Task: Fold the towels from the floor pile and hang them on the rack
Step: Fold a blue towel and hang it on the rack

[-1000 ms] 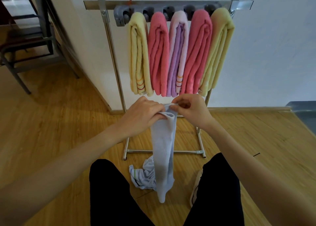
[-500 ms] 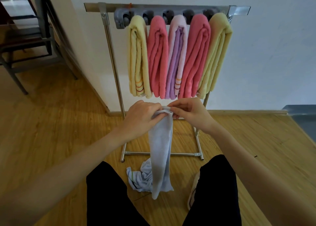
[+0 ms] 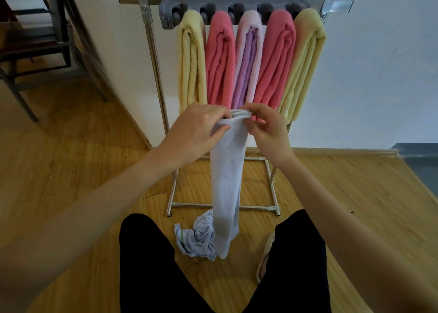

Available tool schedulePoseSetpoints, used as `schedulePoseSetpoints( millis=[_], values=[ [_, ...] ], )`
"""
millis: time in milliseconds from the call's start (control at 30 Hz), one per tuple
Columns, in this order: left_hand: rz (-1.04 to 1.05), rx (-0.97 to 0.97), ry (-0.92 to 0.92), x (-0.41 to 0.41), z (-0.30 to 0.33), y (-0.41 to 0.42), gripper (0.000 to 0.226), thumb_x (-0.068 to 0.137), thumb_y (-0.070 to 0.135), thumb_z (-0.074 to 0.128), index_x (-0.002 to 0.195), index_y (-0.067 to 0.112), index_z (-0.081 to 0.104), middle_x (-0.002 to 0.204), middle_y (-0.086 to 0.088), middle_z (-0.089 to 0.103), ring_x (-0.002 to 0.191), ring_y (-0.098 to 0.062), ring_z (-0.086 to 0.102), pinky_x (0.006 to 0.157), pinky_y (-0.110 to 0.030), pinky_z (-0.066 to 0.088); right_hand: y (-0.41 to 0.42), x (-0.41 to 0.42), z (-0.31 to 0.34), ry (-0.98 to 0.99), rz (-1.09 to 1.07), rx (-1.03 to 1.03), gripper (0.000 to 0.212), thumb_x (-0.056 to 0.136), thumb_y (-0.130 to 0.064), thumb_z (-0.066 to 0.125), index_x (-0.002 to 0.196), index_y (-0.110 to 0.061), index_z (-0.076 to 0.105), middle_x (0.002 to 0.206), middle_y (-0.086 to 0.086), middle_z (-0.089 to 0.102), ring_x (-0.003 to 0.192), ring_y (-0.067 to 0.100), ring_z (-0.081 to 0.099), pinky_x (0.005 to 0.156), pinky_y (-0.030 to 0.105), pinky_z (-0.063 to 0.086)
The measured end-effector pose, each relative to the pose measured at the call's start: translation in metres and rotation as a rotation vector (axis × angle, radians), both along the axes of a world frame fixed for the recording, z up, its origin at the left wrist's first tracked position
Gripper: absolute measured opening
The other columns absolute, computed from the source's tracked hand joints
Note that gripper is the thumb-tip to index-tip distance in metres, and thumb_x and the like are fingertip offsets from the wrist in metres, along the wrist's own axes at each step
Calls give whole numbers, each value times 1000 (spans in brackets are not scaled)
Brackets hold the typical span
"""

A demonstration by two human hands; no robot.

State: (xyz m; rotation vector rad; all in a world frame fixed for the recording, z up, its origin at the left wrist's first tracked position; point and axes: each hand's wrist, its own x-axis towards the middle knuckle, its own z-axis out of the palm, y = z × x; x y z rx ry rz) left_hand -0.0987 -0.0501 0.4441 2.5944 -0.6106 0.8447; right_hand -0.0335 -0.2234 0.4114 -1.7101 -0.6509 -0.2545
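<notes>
Wooden floor (image 3: 71,170) fills the lower part of the view, and a white wall (image 3: 379,63) stands behind a metal rack (image 3: 156,75). On the rack's top bar a grey holder (image 3: 169,14) carries five folded towels side by side: a yellow towel (image 3: 192,63) at the left end, then a pink towel (image 3: 220,61), a lilac towel (image 3: 247,63) in the middle, a second pink towel (image 3: 275,61) and a second yellow towel (image 3: 303,61) at the right end. Each one touches its neighbour

In front of the rack the person holds a pale blue towel (image 3: 227,170) by its upper edge, and it hangs down as one long narrow strip. The left hand (image 3: 196,130) grips the left side of this edge, with the fingers curled and closed on the cloth. The right hand (image 3: 267,127) pinches the right side of the edge between the thumb and the bent fingers. Both hands are very near each other, just below the hanging towels. The lower end of the strip reaches down to a crumpled pale towel (image 3: 196,239) that lies on the floor between the person's legs in black trousers (image 3: 151,265), close to the rack's base bar. Whether the strip touches it cannot be told

A light shoe (image 3: 266,255) shows beside the right leg. At the far left stands a dark metal chair (image 3: 47,47)
</notes>
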Motion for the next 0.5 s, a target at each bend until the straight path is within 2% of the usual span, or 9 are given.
schedulePoseSetpoints(
  millis=[133,200,267,300,400,500],
  values=[
    [39,-54,-34,-3,-9,8,29,90,20,64,117,11,61,113,-5,63,105,-14,55,89,-24,40,9,1,1,-3,-31,-17,27,88,6,54,106,-11,64,94,1,67,94,21,65,79,42,57],
    [104,-178,-4,-5,-24,13,48,83,21,72,126,12,52,125,-7,51,114,-14,48,95,-22,40,13,-1,0,46,-47,20,27,88,6,55,102,-15,64,90,-4,66,92,20,65,80,44,57],
    [178,-371,137,-6,-46,19,75,71,23,82,133,14,42,128,-3,43,111,-9,46,91,-17,41,15,-1,-3,104,-67,41,25,88,4,55,102,-14,66,88,-6,66,90,16,65,81,45,57],
    [198,-446,248,-6,-59,22,80,67,25,84,134,16,41,126,1,44,108,-7,47,87,-16,43,15,-1,-5,124,-73,46,22,88,3,56,103,-10,66,88,-4,67,89,15,65,82,46,57],
    [175,-514,603,-3,-107,33,63,65,24,85,120,20,54,111,9,59,100,-9,57,77,-16,47,18,-2,-5,174,-65,63,22,88,-1,56,108,-1,65,91,4,69,86,15,64,83,51,55],
    [133,-551,816,-1,-143,34,43,69,19,83,108,19,66,99,8,68,89,-7,64,79,-26,54,21,-8,0,191,-49,97,21,89,0,56,107,-4,66,89,5,69,84,16,64,82,51,55]
  ],
)
